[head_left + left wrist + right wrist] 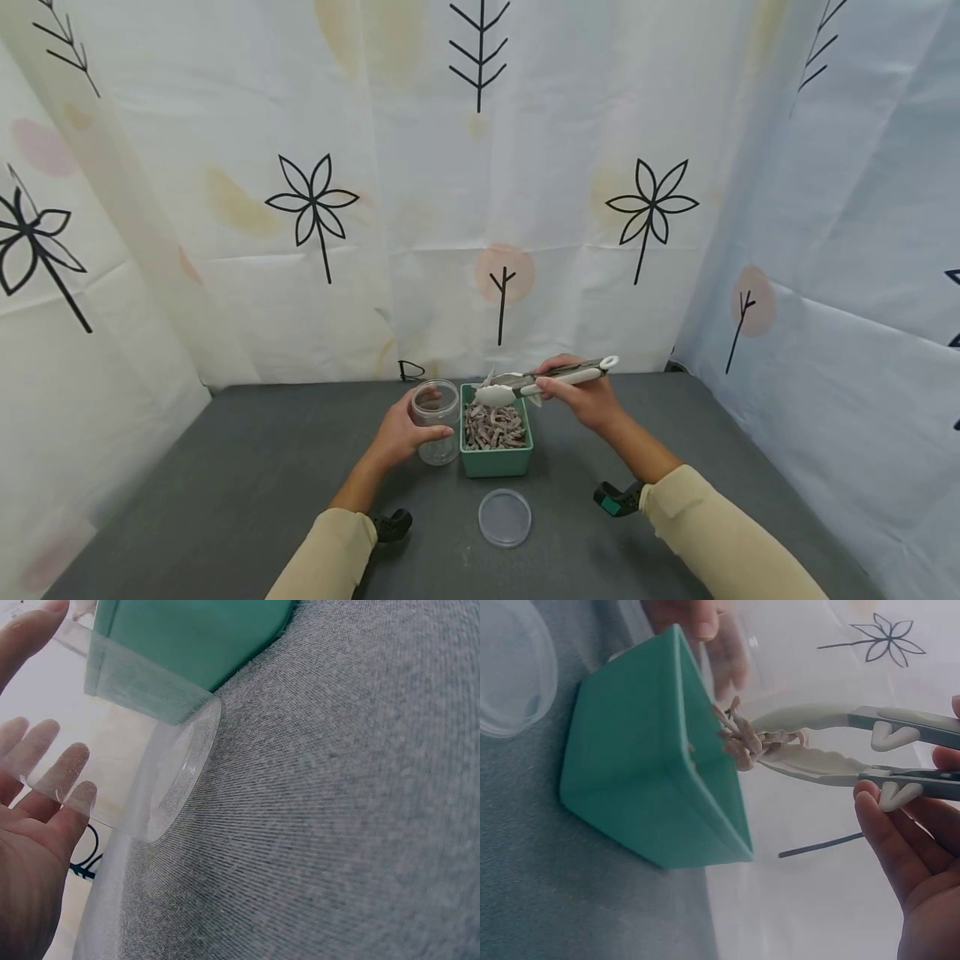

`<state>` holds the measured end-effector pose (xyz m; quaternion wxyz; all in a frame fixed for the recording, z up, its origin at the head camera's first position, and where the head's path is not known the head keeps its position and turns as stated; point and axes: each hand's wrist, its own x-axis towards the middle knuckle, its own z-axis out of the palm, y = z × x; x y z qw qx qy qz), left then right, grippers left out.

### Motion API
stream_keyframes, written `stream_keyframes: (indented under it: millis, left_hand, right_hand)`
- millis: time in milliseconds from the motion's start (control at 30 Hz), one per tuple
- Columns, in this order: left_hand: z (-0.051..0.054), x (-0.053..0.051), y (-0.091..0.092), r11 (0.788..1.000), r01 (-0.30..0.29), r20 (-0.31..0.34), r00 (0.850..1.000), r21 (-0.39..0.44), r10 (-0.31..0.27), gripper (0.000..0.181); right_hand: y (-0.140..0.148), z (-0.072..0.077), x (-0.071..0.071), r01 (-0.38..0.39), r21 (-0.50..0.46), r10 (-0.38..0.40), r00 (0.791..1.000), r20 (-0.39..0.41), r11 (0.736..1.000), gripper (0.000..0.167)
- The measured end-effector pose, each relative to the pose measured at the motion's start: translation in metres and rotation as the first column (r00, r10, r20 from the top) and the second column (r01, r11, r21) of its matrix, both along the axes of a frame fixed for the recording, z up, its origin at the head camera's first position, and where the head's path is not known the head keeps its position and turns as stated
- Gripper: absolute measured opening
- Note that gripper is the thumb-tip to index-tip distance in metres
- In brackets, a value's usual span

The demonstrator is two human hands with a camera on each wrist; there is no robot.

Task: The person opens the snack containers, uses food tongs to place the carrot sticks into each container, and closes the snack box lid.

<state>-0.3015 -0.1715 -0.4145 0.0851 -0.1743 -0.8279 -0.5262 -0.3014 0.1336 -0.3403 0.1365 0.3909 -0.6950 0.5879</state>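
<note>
My left hand holds a clear round jar upright on the table, fingers and thumb around its side. In the left wrist view the jar looks see-through, with no contents visible in its lower part. My right hand grips a pair of white and grey tongs. Between the tong tips, in the right wrist view, is a small clump of pale brownish strips, just over the rim of a green tub. More greyish-brown curled strips fill the tub, which stands against the jar's right side.
A clear round lid lies flat on the dark grey table in front of the tub. White cloth printed with black plants hangs behind and at both sides. Black bands with small devices are on both wrists.
</note>
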Motion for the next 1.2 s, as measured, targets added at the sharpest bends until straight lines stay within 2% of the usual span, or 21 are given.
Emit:
stream_keyframes:
  millis: [133, 167, 267, 367, 433, 500, 633, 700, 867, 1200]
  left_hand:
    - [-0.016, -0.013, -0.003, 1.0, -0.022, -0.016, 1.0, 0.011, 0.022, 0.072]
    - [-0.016, -0.013, -0.003, 1.0, -0.026, -0.013, 1.0, 0.012, 0.026, 0.072]
    - [-0.025, -0.021, -0.006, 0.999, -0.032, -0.045, 0.998, -0.012, 0.032, 0.073]
    - [-0.014, -0.012, -0.003, 1.0, -0.019, -0.048, 0.999, -0.006, 0.019, 0.072]
    - [-0.014, -0.012, -0.003, 1.0, -0.015, -0.062, 0.998, 0.0, 0.015, 0.072]
    - [-0.014, -0.012, -0.003, 1.0, -0.014, -0.042, 0.999, 0.023, 0.015, 0.071]
    - [-0.028, -0.025, -0.006, 0.999, -0.037, -0.025, 0.999, 0.007, 0.037, 0.073]
    - [-0.032, -0.028, -0.007, 0.999, -0.042, -0.02, 0.999, -0.001, 0.042, 0.074]
    - [-0.034, -0.029, -0.008, 0.999, -0.044, -0.024, 0.999, 0.007, 0.044, 0.074]
    - [-0.032, -0.027, -0.008, 0.995, -0.094, 0.009, 0.996, -0.017, 0.094, 0.086]
  right_hand:
    - [0.001, 0.001, -0.006, 0.006, -0.007, -0.006, 1.0, -0.008, 1.0, 0.013]
    - [0.002, 0.0, -0.009, 0.006, -0.012, -0.006, 1.0, -0.018, 1.0, 0.014]
    - [0.003, -0.001, -0.019, 0.006, -0.026, -0.007, 0.999, -0.036, 1.0, 0.013]
    - [0.001, 0.004, -0.022, 0.012, -0.029, -0.014, 0.998, -0.059, 1.0, 0.013]
    - [-0.003, 0.009, -0.021, 0.007, -0.032, -0.009, 0.998, -0.056, 0.999, 0.014]
    - [-0.007, 0.014, -0.021, -0.01, -0.041, 0.007, 0.998, -0.059, 0.999, 0.014]
    - [-0.019, 0.02, -0.02, -0.071, -0.077, 0.065, 0.995, -0.075, 0.994, 0.016]
    - [-0.026, 0.022, -0.019, -0.098, -0.094, 0.09, 0.992, -0.084, 0.991, 0.016]
    - [-0.042, 0.019, -0.018, -0.147, -0.111, 0.141, 0.988, -0.067, 0.983, 0.016]
    - [-0.059, 0.005, -0.022, -0.128, -0.035, 0.129, 0.991, 0.03, 0.991, 0.016]
